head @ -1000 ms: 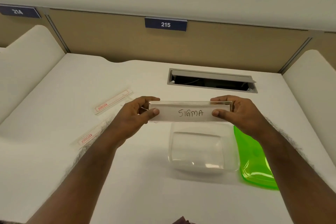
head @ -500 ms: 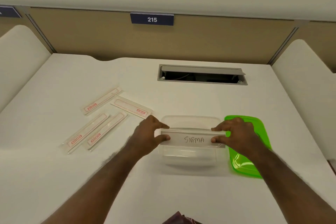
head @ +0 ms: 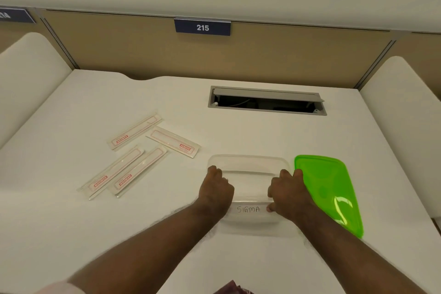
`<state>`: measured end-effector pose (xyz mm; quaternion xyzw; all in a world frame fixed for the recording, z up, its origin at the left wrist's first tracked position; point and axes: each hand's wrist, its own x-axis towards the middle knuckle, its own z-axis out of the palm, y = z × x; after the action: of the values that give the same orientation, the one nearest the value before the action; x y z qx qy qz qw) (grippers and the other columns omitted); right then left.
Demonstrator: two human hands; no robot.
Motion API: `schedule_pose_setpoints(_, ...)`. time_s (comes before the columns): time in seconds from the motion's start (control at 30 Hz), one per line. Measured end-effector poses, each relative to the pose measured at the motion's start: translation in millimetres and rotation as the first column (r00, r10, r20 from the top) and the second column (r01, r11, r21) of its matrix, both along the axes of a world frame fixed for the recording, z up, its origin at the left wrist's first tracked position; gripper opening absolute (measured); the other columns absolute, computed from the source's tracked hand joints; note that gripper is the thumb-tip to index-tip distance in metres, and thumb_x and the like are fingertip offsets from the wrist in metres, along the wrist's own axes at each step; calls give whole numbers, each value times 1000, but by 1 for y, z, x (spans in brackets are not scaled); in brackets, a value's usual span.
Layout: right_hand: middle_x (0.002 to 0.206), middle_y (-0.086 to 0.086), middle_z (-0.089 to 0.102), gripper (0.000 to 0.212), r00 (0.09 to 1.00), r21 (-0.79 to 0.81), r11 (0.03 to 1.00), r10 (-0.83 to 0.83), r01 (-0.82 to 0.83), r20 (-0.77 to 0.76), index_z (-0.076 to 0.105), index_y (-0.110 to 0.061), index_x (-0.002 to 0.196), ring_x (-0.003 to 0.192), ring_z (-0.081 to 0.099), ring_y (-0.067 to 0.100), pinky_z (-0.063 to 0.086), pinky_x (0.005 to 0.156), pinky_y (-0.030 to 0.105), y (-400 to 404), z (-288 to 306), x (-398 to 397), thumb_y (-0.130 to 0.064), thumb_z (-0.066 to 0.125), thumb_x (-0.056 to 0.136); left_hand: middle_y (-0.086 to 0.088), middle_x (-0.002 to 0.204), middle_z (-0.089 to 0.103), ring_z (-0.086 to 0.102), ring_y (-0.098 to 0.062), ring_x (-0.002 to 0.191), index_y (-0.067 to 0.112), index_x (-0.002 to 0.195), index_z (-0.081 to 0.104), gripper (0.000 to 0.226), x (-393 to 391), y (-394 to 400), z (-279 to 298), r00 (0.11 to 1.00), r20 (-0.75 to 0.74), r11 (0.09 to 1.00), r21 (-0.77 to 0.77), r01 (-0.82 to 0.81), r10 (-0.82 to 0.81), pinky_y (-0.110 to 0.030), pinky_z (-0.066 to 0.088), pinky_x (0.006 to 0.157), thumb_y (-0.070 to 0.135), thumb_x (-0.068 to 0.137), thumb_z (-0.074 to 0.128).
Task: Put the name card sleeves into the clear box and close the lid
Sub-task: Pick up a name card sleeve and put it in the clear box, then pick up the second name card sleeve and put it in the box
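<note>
A white table (head: 238, 265) stands in a partitioned cubicle; a beige panel at the back carries a plate numbered 215 (head: 202, 28).

Both hands are inside the clear box (head: 248, 162). The left hand (head: 216, 190) and right hand (head: 287, 194) are each curled around one end of a name card sleeve (head: 248, 209) marked SIGMA, pinching it between thumb and fingers. The sleeve lies low in the box along the near wall; whether it rests on the floor of the box cannot be told.

Just to the right of the right hand, touching or nearly touching the box rim, lies the green lid (head: 331, 188), off the box. To the left of the left hand, well apart from the box, four more sleeves (head: 133, 157) with red print lie loose on the table. Beyond the hands, an open cable hatch (head: 267, 101) is set into the table.

Step in hand: placing the first sleeve into the box. The box appears to hold no other sleeve, so the task is judged to be at an early stage.

Next move: release both ends, withdraw the hands, then reach left for a loose sleeve. The sleeve spans nearly the full box length, so each one likely requires alignment with the long axis. Fit the lid only after all sleeves are inside.
</note>
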<state>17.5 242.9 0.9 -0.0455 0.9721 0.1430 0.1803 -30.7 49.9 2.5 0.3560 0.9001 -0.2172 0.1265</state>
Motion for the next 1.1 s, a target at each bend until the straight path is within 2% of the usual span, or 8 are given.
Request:
schedule_pose_setpoints(0.27,110,5,65,49,998,31,998,54,-55,45,63,-14,105,112,49,26,23,99,49,-5,-11,-5,-53,65,75,1,99,70,52,-23,102,20,95,64,15,-7,12,-5,999,25,997,-63,45,-43,-39,25,100,18,84,55)
schedule_pose_setpoints(0.43,114,4,65,51,997,24,999,26,-28,75,63,-17,108,114,49,28,20,101,51,-6,-12,-7,-55,65,74,-1,104,69,51,-25,105,18,98,64,17,-10,10,-9,998,50,998,-39,43,-42,-42,22,102,26,85,56)
schedule_pose_setpoints(0.5,115,0,64,56,996,4,1000,1,-2,84,62,-23,112,115,49,25,19,100,50,-4,-9,-8,-63,62,72,-4,104,68,52,-27,104,15,99,67,29,-9,7,-9,999,33,996,84,21,-24,-44,24,101,39,88,54)
schedule_pose_setpoints(0.57,117,-4,63,58,999,-49,998,-34,36,32,61,-29,114,114,50,22,21,95,48,-6,-4,-11,-70,55,73,-5,101,68,54,-29,99,15,98,70,36,-8,1,-3,1000,-23,957,288,3,4,-46,29,94,42,91,48)
schedule_pose_setpoints(0.7,118,-12,63,45,985,-202,975,-122,96,-119,59,-36,113,113,52,15,26,91,42,-9,13,-24,-65,44,83,5,81,67,59,-23,79,23,80,72,25,-17,-22,6,973,-149,781,622,-44,174,-40,36,78,34,85,50)
schedule_pose_setpoints(0.83,115,-13,63,32,968,-320,945,-142,70,-209,61,-36,112,110,53,15,26,91,42,-21,30,-41,-52,43,90,7,82,68,60,-23,75,28,83,71,13,-37,-67,2,884,-161,615,771,-165,439,-38,32,75,31,78,59)
schedule_pose_setpoints(1.0,117,-13,63,26,935,-458,885,-87,-85,-343,63,-36,110,108,55,16,29,92,41,-63,41,-68,-41,46,91,1,98,69,61,-29,88,25,101,70,25,-55,-141,-10,692,-116,505,770,-390,712,-42,35,80,27,78,60)
schedule_pose_setpoints(1.1,118,-12,62,26,925,-520,831,-16,-198,-379,61,-36,112,108,54,16,30,93,41,-99,40,-86,-36,48,90,-6,100,67,60,-33,89,20,105,70,29,-56,-184,-23,605,-126,495,714,-496,786,-44,36,79,23,77,66)
